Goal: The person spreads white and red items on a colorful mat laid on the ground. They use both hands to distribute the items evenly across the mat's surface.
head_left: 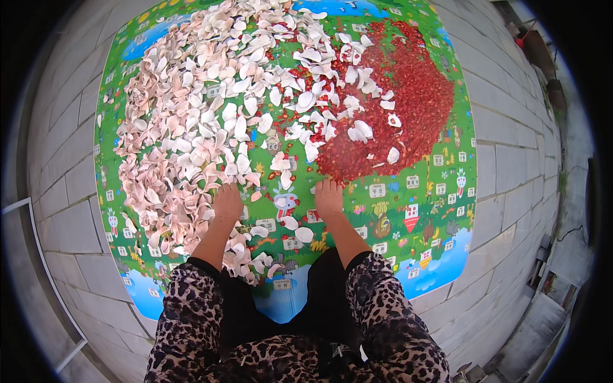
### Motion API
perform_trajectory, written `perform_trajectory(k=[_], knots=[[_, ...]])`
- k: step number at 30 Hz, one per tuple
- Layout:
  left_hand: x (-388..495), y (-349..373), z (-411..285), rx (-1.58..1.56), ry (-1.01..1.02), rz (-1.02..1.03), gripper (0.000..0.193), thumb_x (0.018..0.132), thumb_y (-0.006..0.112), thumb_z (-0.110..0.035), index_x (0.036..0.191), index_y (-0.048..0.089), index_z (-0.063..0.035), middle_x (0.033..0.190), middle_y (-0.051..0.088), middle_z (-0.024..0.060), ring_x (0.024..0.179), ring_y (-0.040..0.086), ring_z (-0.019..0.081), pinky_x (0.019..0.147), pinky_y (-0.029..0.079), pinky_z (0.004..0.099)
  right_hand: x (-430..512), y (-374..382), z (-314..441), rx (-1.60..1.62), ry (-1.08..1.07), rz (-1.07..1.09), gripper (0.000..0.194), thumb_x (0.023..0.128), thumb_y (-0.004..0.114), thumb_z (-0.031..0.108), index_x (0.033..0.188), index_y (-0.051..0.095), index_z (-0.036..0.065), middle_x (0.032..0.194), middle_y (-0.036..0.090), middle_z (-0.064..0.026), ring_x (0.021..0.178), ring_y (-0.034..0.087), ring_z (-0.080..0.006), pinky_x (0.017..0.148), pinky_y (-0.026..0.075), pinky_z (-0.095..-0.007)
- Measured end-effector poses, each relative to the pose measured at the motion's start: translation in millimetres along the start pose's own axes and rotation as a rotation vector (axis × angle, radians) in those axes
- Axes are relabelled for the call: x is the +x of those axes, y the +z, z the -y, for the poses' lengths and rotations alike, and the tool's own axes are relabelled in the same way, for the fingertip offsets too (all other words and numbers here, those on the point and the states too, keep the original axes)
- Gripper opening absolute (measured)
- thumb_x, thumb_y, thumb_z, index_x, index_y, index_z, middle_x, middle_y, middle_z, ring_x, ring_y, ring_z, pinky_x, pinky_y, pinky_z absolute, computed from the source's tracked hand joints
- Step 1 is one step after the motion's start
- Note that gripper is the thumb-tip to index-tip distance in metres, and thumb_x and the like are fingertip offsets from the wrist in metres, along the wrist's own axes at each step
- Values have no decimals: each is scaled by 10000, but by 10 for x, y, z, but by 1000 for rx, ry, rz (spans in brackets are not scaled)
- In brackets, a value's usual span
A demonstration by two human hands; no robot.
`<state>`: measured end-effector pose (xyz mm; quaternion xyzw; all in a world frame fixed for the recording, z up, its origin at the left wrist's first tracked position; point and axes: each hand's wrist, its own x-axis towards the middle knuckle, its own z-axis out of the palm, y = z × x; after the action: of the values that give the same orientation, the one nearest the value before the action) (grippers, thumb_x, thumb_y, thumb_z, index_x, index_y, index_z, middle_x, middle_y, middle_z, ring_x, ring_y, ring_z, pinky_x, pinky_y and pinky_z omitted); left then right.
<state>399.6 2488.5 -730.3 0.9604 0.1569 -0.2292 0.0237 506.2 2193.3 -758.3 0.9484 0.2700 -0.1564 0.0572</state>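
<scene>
My left hand (pixel 229 201) is palm down at the right edge of a wide spread of pale pink and white petal-like flakes (pixel 167 177), its fingertips against them. My right hand (pixel 329 197), also palm down, has its fingertips at the near edge of a heap of small red pieces (pixel 412 100), which could be chopped chillies or seeds. What lies under the fingers of either hand is hidden. Larger white flakes (pixel 360 131) lie scattered over the left part of the red heap. Between my hands are a few loose flakes (pixel 303 234) and red bits.
Everything lies on a green and blue play mat (pixel 378 268) printed with cartoon animals and writing. Grey paving slabs (pixel 498 105) surround the mat. My black-clad knees (pixel 330 282) are at its near edge. Dark objects (pixel 539 52) stand along the far right.
</scene>
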Motion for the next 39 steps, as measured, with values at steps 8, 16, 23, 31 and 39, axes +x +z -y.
perform_trajectory(k=[8, 16, 23, 31, 39], knots=[[494, 174, 126, -33, -19, 466, 828, 575, 902, -497, 1102, 645, 87, 1156, 596, 216, 1069, 643, 336, 883, 550, 404, 5, -321, -587, 318, 2, -120, 456, 808, 712, 321, 1159, 574, 64, 1113, 591, -115, 1088, 527, -283, 912, 403, -435], [533, 166, 54, 58, -51, 489, 811, 636, 882, -500, 1151, 605, 62, 1150, 582, 163, 1047, 667, 275, 853, 569, 350, 1470, -751, -1468, 337, 372, 94, 794, 807, 770, 289, 1479, 354, 215, 1468, 384, -96, 1306, 427, -344, 1053, 386, -519], [529, 239, 48, 115, -38, 459, 802, 640, 869, -530, 1129, 606, 48, 1116, 574, 142, 999, 665, 254, 830, 566, 333, 661, -459, -1280, 112, 179, 262, 775, 751, 813, 305, 1418, 430, 407, 1544, 236, -103, 1362, 303, -449, 1055, 340, -649], [495, 312, 116, 8, -57, 412, 930, 622, 891, -505, 1157, 463, 123, 1068, 625, 185, 983, 685, 290, 829, 571, 359, -613, -111, -1866, 100, 272, 413, 631, 756, 791, 210, 1325, 537, 310, 1500, 295, -152, 1315, 375, -451, 991, 439, -581], [497, 285, 131, -1, -4, 382, 863, 611, 899, -481, 1121, 533, 111, 1076, 615, 203, 973, 674, 312, 828, 566, 365, -278, 328, -2937, 331, 672, 233, 359, 813, 650, 197, 1151, 622, 79, 1050, 686, -222, 1003, 657, -394, 866, 532, -473]])
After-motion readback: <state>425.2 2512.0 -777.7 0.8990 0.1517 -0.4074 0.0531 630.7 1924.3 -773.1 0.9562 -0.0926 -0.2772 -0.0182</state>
